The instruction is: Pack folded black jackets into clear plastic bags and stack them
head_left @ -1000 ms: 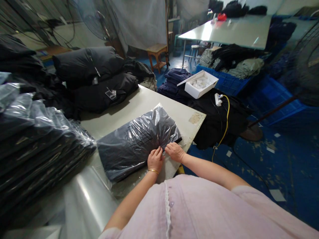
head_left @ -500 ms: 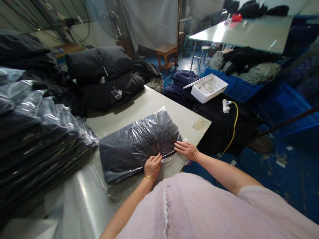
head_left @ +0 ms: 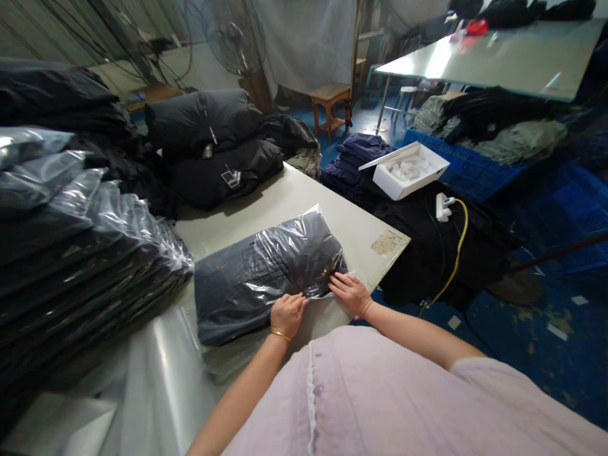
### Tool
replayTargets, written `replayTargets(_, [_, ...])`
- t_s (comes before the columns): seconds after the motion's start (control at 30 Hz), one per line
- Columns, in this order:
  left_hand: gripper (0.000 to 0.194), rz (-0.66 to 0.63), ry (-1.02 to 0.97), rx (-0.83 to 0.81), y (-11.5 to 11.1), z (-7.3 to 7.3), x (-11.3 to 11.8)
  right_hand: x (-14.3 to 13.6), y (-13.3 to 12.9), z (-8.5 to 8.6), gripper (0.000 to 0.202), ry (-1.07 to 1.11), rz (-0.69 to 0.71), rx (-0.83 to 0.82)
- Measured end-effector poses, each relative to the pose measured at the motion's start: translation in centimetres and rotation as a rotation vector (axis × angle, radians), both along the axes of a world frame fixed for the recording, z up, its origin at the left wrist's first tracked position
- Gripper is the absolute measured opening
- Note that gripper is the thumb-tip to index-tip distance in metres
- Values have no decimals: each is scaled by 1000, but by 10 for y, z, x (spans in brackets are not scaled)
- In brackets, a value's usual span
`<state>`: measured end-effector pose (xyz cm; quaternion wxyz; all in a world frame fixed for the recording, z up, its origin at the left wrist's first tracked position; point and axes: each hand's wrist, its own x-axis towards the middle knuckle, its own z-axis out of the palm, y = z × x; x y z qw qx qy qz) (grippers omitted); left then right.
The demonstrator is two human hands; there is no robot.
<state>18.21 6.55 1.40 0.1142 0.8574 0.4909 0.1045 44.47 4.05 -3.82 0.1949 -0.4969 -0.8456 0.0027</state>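
A dark folded garment (head_left: 228, 278) lies inside a clear plastic bag (head_left: 266, 291) on the pale tabletop. My left hand (head_left: 287, 315), with a gold bracelet at the wrist, pinches the bag's near edge between closed fingers. At the bag's near right corner, the fingers of my right hand (head_left: 350, 293) are curled over the plastic and grip it; the thumb is mostly hidden. Creases in the plastic run between the two hands.
Bagged dark garments (head_left: 95, 253) form a tall stack at left. Black bundles (head_left: 213, 145) sit at the table's back. Loose clear plastic (head_left: 161, 380) lies near left. Past the right edge are a white box (head_left: 411, 171), a power plug (head_left: 444, 208) with yellow cord and blue crates (head_left: 475, 174).
My right hand has drawn slightly nearer to the left, its fingers more curled at the bag's corner, where the plastic is more creased. The camera view has turned a little left.
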Motion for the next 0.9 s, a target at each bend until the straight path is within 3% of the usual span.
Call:
replayTargets(0.13, [29,-143,7,46,-12,-10,-6,18,1,4,30,-23,124,-68])
replayTargets(0.2, [28,-170,0,17,-14,-15,-7,21,6,10,24,-54,122,-161])
replayTargets(0.33, [37,-4,22,-145,-4,-14,-4,23,25,25,21,-81,15,-279])
replayTargets(0.4, [38,62,48,-243,5,-10,-2,30,31,31,20,-61,30,-347])
replayTargets(0.5, [35,91,63,-340,14,-5,-2,53,27,34,33,-43,39,-411])
replayTargets(0.57, [34,101,58,-360,16,-3,-3,72,19,32,36,-23,-39,-424])
replayTargets(0.73, [35,99,45,-359,15,-6,-4,107,9,19,13,218,-270,-452])
replayTargets(0.9, [35,85,23,-364,17,-7,-4,107,14,8,26,664,-342,-538])
